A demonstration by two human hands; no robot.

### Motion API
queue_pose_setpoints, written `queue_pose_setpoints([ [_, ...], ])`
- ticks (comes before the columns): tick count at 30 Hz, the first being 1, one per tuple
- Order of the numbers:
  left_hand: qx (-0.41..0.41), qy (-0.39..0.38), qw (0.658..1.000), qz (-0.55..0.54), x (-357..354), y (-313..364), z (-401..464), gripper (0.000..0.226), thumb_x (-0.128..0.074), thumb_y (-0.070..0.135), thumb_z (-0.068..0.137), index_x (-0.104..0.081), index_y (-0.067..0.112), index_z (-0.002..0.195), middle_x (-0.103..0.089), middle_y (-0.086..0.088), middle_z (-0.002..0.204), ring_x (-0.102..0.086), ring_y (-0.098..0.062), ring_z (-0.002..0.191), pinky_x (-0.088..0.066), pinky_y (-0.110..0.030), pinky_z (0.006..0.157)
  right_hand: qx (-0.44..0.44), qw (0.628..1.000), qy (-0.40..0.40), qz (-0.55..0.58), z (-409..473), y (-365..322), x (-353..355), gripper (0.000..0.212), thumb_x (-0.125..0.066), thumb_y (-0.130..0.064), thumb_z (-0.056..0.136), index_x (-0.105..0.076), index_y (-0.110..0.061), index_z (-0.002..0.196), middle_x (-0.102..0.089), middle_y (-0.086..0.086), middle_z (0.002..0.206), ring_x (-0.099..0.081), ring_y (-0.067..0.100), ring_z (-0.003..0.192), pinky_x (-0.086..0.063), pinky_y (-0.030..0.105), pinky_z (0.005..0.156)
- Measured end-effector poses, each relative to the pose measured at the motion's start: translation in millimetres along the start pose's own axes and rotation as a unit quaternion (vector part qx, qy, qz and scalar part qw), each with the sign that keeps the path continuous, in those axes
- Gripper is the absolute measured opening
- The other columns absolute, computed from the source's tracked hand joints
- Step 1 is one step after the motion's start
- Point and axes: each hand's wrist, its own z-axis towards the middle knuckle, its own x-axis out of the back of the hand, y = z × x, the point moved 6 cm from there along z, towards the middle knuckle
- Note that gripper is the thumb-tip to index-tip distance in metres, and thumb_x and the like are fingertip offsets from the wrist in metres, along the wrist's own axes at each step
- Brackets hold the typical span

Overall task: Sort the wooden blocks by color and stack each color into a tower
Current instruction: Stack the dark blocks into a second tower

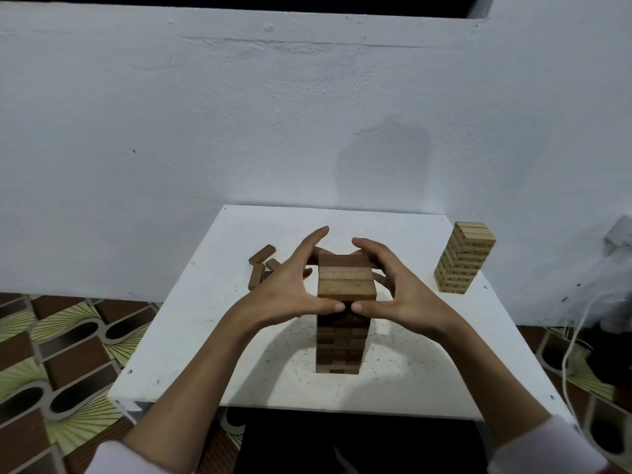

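Observation:
A tall tower of dark brown wooden blocks (342, 336) stands in the middle of the small white table (212, 336). My left hand (290, 289) and my right hand (400, 285) cup its top layers from either side, thumbs meeting at the front and fingers pressing the sides. A finished tower of light, pale blocks (461, 261) stands at the table's right edge. Several loose dark blocks (261, 265) lie at the back left, partly hidden behind my left hand.
A white wall rises right behind the table. Patterned floor tiles (61, 354) show on the left and right. White cords (574, 354) hang beside the table's right side, close to the pale tower.

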Motion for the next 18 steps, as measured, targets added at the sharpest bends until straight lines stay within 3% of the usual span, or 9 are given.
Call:
queue_pose_setpoints([
  [6, 0.001, 0.007, 1.000, 0.003, -0.9, -5.9, -0.8, 0.105, -0.083, 0.020, 0.069, -0.014, 0.037, 0.147, -0.046, 0.020, 0.121, -0.040, 0.010, 0.122, -0.029, -0.031, 0.114, -0.009, 1.000, 0.001, -0.003, 0.7, 2.6, -2.6, 0.085, -0.075, -0.032, 0.066, -0.028, -0.039, 0.137, -0.043, -0.014, 0.130, -0.037, 0.004, 0.129, -0.027, 0.042, 0.114],
  [18, -0.004, 0.007, 1.000, -0.007, -2.1, -8.9, 1.0, 0.113, -0.082, 0.040, 0.056, -0.012, 0.042, 0.145, -0.048, 0.016, 0.121, -0.042, 0.005, 0.123, -0.029, -0.032, 0.114, -0.014, 1.000, 0.002, 0.009, 1.7, 4.6, -3.2, 0.091, -0.076, -0.033, 0.065, -0.025, -0.038, 0.139, -0.042, -0.010, 0.131, -0.036, 0.007, 0.130, -0.027, 0.043, 0.114],
])
